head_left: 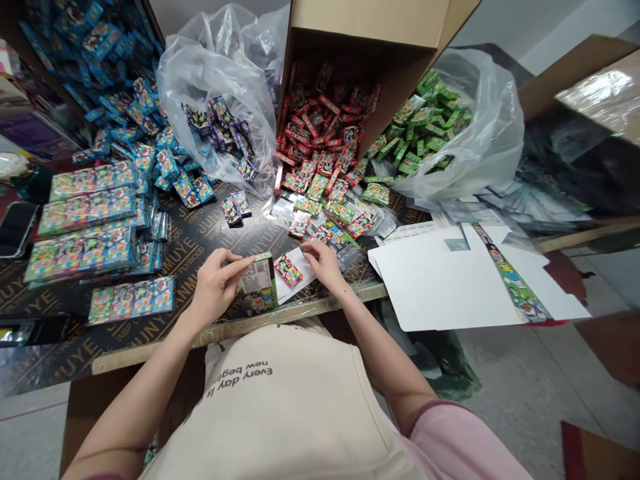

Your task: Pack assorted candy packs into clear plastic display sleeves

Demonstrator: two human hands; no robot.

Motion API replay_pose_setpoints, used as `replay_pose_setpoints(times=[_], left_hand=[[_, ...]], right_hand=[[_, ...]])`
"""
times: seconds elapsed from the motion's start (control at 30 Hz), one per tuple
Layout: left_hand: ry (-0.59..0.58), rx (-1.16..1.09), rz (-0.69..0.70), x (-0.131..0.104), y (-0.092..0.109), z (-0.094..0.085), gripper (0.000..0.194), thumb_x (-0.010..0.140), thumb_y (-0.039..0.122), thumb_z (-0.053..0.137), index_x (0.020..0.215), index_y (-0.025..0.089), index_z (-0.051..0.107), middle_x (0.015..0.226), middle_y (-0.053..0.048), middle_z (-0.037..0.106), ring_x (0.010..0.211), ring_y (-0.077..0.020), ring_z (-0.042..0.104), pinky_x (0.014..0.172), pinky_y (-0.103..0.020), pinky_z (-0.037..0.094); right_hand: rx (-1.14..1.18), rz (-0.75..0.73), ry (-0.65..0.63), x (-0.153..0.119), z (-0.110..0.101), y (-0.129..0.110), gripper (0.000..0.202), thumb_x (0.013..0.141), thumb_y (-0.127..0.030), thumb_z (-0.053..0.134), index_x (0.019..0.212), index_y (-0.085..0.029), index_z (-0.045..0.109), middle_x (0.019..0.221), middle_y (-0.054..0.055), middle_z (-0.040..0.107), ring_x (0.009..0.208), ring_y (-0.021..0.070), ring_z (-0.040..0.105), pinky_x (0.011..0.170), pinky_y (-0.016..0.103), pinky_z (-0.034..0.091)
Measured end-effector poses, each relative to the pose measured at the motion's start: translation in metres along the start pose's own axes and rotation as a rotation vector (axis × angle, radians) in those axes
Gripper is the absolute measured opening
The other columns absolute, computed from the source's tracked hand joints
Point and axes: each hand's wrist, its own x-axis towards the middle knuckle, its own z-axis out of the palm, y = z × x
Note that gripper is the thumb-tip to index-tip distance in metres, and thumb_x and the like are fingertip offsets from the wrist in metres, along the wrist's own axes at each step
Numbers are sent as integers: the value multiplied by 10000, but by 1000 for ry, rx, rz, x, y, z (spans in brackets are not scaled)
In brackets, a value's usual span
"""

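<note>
My left hand [220,283] is closed, fingers and thumb pinching the upper part of a black-and-green printed packet [259,290] that stands near the table's front edge. A white sheet [296,287] lies just right of it. On that sheet rests a small red printed box [289,269], between my two hands. My right hand [323,263] has its fingertips pressed together at the sheet's upper edge; its palm faces down. Behind the right hand lies a flat printed packet [340,241], partly covered. Loose red boxes [300,224] and green boxes [340,211] lie beyond it.
Blue boxes [170,163] spill at back left; stacked four-box packs [85,243] stand in front. Purple boxes fill a clear bag [215,87], red ones a carton [340,113], green ones another bag [480,127]. White cardboard [450,287] overhangs the right edge. A phone [19,227] lies left.
</note>
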Motion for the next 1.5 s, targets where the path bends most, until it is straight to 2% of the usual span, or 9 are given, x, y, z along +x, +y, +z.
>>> replay_pose_setpoints(times=[0.2,0.33,0.47,0.63,0.87,1.03,1.23,1.37,1.5], left_hand=[[18,0,12,0,1,2,224,901,170,544,1040,228,709,837,-38,633,797,-154,611,792,-339,528],[86,-14,42,2,2,4,96,875,175,593,913,207,675,808,-15,701,753,-145,652,897,-379,528],[126,-22,66,3,6,3,39,838,158,621,823,190,639,789,-25,716,749,-150,677,912,-402,537],[126,-38,34,3,14,1,92,791,126,575,808,186,643,794,-32,711,742,-149,668,954,-450,522],[230,4,-21,5,17,10,151,812,278,681,715,192,604,706,0,682,672,-141,649,936,-444,522],[240,99,34,6,19,18,158,861,239,637,722,190,580,653,22,611,640,-123,585,917,-381,518],[80,206,29,-2,6,6,179,904,220,550,1015,243,689,736,-6,580,718,-151,544,949,-426,469],[46,361,-113,-17,-23,-15,254,873,259,586,1106,201,671,805,-70,611,805,-221,571,915,-484,459],[-161,538,-200,-32,-40,-20,574,796,274,681,1342,222,512,1337,-206,527,1267,-391,451,1062,-681,223]], right_hand=[[499,84,-29,-1,-8,-59,310,715,-312,727,995,-197,659,755,-10,630,678,130,574,688,287,469],[683,56,-342,7,-13,-113,365,709,-293,756,1038,-197,630,725,-32,605,664,104,560,655,254,455],[664,13,-705,21,-4,-143,412,744,-215,701,1131,-199,561,699,-54,580,637,85,540,602,222,422],[584,-21,-779,31,8,-151,458,734,-165,657,1168,-197,512,660,-75,558,587,74,503,544,204,366],[544,-26,-686,30,13,-146,492,706,-167,658,1168,-197,494,648,-77,563,610,89,545,591,219,410],[411,-102,-570,26,20,-144,475,704,-171,650,1154,-198,500,658,-71,547,644,116,559,651,254,443],[-105,-253,-103,57,18,-93,457,766,-223,665,1209,-204,557,1012,60,593,911,204,548,834,346,428],[-514,-204,-310,71,17,-34,97,791,-148,636,854,-163,707,905,88,643,928,237,549,831,358,388],[-585,-229,-395,61,20,-8,40,767,-164,683,746,-182,711,887,82,660,957,263,521,818,373,347]])
